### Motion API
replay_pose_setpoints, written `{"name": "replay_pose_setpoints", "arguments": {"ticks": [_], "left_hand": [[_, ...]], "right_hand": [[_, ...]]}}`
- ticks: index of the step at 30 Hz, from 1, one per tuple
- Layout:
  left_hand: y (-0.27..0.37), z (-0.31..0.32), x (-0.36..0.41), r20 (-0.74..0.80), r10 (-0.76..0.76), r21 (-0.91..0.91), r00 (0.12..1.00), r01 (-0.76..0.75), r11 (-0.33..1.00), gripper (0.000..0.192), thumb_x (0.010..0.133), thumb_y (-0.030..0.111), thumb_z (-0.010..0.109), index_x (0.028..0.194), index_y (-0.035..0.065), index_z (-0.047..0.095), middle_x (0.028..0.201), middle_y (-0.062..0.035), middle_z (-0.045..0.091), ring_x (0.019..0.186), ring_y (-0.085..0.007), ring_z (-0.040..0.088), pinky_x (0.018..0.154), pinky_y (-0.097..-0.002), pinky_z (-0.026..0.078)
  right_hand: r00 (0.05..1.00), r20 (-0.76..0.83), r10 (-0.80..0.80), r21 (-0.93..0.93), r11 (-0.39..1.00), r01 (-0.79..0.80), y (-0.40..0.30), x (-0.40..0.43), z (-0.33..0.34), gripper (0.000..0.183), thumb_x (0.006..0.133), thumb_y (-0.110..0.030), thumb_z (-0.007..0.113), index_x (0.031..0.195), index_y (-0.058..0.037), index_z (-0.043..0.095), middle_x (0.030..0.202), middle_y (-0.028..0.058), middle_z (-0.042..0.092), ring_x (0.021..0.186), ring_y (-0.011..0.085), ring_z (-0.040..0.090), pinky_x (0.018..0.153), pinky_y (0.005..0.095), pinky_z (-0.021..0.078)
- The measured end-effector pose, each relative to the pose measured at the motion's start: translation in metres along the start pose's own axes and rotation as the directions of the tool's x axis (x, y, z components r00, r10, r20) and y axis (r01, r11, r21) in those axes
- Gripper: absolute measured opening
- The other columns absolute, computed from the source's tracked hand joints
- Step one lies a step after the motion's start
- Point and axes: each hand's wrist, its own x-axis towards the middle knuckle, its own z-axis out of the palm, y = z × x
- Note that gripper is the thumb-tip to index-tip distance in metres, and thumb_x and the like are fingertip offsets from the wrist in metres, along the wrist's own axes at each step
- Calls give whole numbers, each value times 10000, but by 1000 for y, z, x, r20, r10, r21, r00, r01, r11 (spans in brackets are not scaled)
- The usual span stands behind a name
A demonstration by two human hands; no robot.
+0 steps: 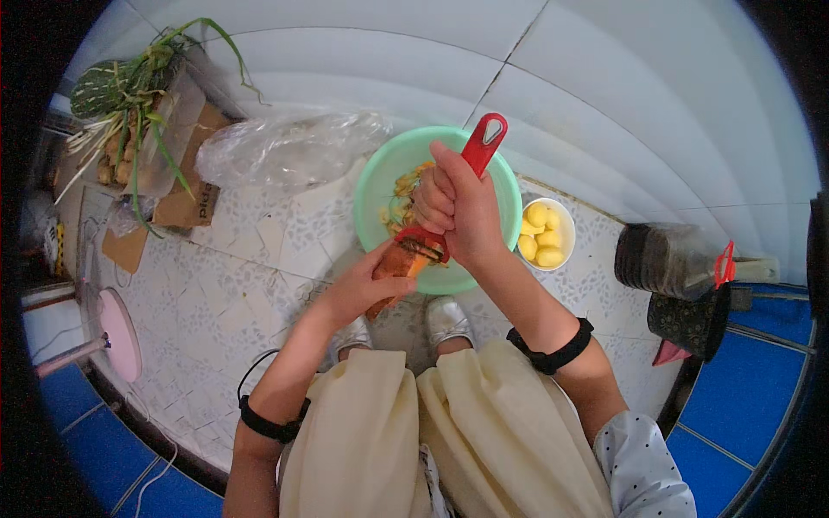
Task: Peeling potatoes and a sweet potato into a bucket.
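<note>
My right hand (463, 207) is closed round the red handle of a vegetable peeler (482, 146). The peeler's head rests on an orange-brown root vegetable (394, 269), perhaps a carrot or sweet potato, which my left hand (369, 285) holds from below. A strip of brighter orange flesh shows beside the blade. Both hands are over the near part of a light green plastic basin (369, 194), in which peelings (403, 194) lie. To the basin's right, a white bowl (568, 243) holds several peeled yellow pieces, probably potatoes (549, 238).
A clear plastic bag (278, 152) lies left of the basin. Beyond it are a cardboard box (188, 201), green onions (155, 129) and a dark green squash (97, 87). Stacked dark containers (654, 259) stand right, by the tiled wall (583, 136). A pink round stand base (122, 333) is left.
</note>
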Motion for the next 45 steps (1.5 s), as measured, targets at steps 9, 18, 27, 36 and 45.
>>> {"name": "replay_pose_setpoints", "arguments": {"ticks": [9, 18, 27, 36, 45], "left_hand": [[1, 3, -3, -22, 138, 105, 990, -135, 985, 684, 717, 183, 688, 1299, 46, 356, 911, 5, 511, 725, -74, 494, 609, -215, 421], [-13, -1, -11, -6, -46, 144, 999, 46, 989, 691, 740, 185, 684, 1307, 11, 329, 866, -14, 530, 689, -83, 496, 595, -226, 407], [-9, -10, -6, 22, -45, -131, 999, 48, 990, 622, 750, 178, 680, 1268, 44, 363, 829, -25, 534, 632, -96, 494, 556, -229, 406], [-3, -3, -13, 28, -7, 127, 1000, 4, 992, 680, 734, 162, 683, 1306, 59, 329, 861, -31, 544, 630, -95, 490, 530, -225, 409], [2, -15, -27, -38, -4, 13, 999, 5, 1000, 758, 716, 138, 695, 1339, 55, 270, 837, -15, 522, 582, -79, 462, 500, -211, 383]], "right_hand": [[971, -132, -198, -88, 978, 187, -21, 24, -38, 449, 882, -256, 493, 507, -157, 266, 421, -39, 242, 324, 84, 202, 323, 238, 163], [840, -280, -465, -468, 830, 303, -12, 60, -87, 417, 855, -221, 546, 539, -139, 286, 444, -36, 287, 350, 78, 248, 335, 244, 182], [927, -171, -334, -106, 941, 320, -27, 17, -40, 445, 877, -222, 498, 512, -142, 254, 423, -17, 273, 333, 91, 230, 346, 243, 187], [997, 8, -78, -8, 997, 78, -15, 21, -35, 359, 855, -211, 552, 590, -139, 320, 464, -48, 283, 349, 73, 256, 334, 232, 191], [912, -235, -337, -337, 908, 248, -12, 38, -93, 369, 858, -221, 554, 565, -131, 347, 456, -38, 322, 349, 76, 278, 342, 240, 212]]}}
